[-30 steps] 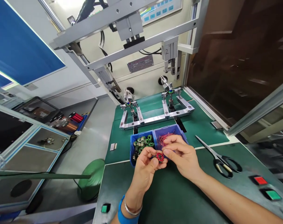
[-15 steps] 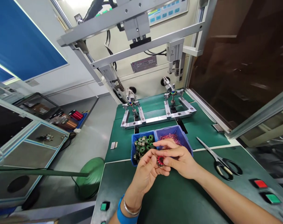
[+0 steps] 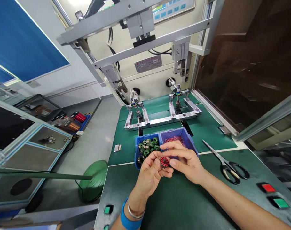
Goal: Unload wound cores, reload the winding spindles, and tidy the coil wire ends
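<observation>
A small round stator wound with red wire (image 3: 164,161) is pinched between my two hands over the near edge of the bins. My left hand (image 3: 150,175) grips it from the left and below, its wrist wearing a blue band and a metal bangle. From the right, my right hand (image 3: 184,159) holds it with fingertips curled over it. Just behind, a blue bin (image 3: 137,149) contains several green unwound stators (image 3: 148,145), and an adjoining purple-blue bin (image 3: 190,142) holds red-wound pieces (image 3: 174,140).
Black-handled scissors (image 3: 225,162) lie on the green bench to the right. Red (image 3: 268,187) and green (image 3: 280,202) push-buttons sit at right, another green button (image 3: 107,210) at left. A winding machine with two fixtures (image 3: 177,101) and a metal frame (image 3: 160,120) stands behind the bins.
Both hands stay on the red-wound stator, shifting slightly and turning it between the fingers. The view has drifted a little.
</observation>
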`<act>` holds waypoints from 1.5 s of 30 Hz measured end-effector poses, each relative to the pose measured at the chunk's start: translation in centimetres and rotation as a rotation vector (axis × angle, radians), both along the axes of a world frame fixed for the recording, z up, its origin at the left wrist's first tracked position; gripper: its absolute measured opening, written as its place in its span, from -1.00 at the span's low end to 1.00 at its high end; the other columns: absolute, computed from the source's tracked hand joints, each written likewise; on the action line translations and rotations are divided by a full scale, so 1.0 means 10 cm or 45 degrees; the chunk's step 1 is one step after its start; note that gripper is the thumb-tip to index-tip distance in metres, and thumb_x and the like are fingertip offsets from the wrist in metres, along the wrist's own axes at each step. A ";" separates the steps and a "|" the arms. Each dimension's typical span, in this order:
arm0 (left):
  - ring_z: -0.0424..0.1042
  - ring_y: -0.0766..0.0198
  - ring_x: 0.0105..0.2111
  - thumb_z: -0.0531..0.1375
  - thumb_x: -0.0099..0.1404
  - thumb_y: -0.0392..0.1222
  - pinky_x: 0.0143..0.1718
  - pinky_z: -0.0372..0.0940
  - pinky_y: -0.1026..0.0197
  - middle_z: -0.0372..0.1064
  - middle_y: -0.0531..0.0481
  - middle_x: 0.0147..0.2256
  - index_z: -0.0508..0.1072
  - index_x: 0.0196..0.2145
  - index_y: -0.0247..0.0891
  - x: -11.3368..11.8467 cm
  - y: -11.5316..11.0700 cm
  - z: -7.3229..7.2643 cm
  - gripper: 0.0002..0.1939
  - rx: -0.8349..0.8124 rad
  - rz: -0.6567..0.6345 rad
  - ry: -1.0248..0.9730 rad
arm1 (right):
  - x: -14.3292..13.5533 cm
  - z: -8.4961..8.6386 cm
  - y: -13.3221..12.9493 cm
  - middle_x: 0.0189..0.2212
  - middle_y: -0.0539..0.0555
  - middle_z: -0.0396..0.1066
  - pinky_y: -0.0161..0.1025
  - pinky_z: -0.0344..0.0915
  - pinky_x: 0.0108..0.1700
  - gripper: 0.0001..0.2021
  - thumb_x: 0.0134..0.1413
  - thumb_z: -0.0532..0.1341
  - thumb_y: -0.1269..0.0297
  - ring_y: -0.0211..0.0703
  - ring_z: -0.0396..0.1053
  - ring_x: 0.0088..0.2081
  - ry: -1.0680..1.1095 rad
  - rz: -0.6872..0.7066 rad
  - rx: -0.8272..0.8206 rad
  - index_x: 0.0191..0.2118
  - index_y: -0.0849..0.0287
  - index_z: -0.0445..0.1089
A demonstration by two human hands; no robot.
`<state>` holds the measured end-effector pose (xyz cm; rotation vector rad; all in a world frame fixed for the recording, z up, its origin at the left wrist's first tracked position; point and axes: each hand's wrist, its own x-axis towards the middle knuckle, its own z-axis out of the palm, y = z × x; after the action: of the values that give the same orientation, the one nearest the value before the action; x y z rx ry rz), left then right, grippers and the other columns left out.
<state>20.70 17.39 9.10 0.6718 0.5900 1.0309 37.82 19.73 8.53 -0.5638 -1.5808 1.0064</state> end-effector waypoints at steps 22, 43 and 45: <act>0.47 0.38 -0.30 0.37 0.25 -0.06 -0.25 0.43 0.35 0.43 -0.03 -0.19 0.49 -0.07 -0.20 0.00 -0.04 -0.02 -0.66 0.410 0.161 0.293 | -0.09 0.00 -0.10 -0.21 0.03 0.37 -0.10 0.19 -0.06 -0.81 0.36 0.13 0.38 -0.07 0.27 -0.13 -0.178 -0.301 0.111 -0.31 0.09 0.41; 0.58 0.23 -0.36 0.29 0.32 0.00 -0.28 0.54 0.25 0.36 -0.07 -0.30 0.50 -0.35 -0.42 -0.02 -0.05 0.12 -0.66 0.291 -0.171 0.598 | 0.05 0.12 -0.04 -0.21 0.04 0.34 -0.06 0.21 0.01 -0.77 0.43 0.18 0.15 -0.06 0.27 -0.08 -0.170 -0.093 0.232 -0.28 0.10 0.46; 0.58 0.22 -0.35 0.30 0.31 0.01 -0.29 0.54 0.27 0.36 -0.07 -0.32 0.49 -0.37 -0.43 -0.02 -0.05 0.12 -0.64 0.275 -0.157 0.562 | 0.04 0.10 -0.04 -0.21 0.04 0.35 -0.06 0.23 -0.01 -0.79 0.42 0.20 0.16 -0.07 0.28 -0.09 -0.143 -0.106 0.220 -0.26 0.08 0.48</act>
<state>20.53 16.89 10.34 1.1283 0.8132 0.8396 38.26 19.29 9.51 -0.5699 -1.7099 0.7787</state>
